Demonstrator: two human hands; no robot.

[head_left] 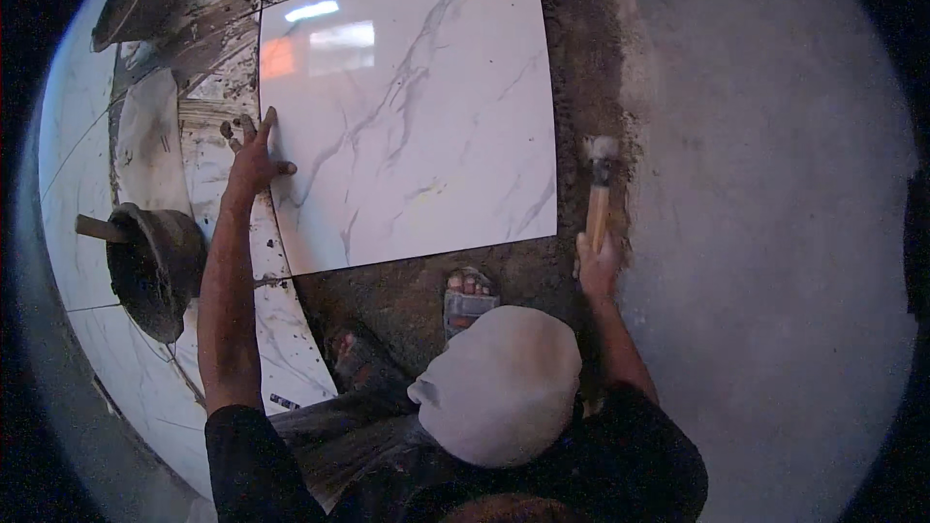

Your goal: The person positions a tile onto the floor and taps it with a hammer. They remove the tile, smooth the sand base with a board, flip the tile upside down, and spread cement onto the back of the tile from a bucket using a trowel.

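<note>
A large glossy white tile (417,126) with grey veins lies on dark mortar in front of me. My left hand (254,157) is at its left edge with the fingers spread, the thumb on the tile's margin and nothing in its grip. My right hand (598,266) is closed around the wooden handle of a mallet (599,208), right of the tile's near corner. The mallet's whitish head points away from me, over the strip of mortar beside the tile and apart from it.
A dark bucket (194,252) with a wooden handle sticking out stands left of my left forearm. Another dark bucket (140,0) tilts at the far left. Between them lies a pale sack (150,145). Smeared tiles surround these; a grey wall (756,184) borders the right. Sandaled feet (470,295) stand on mortar.
</note>
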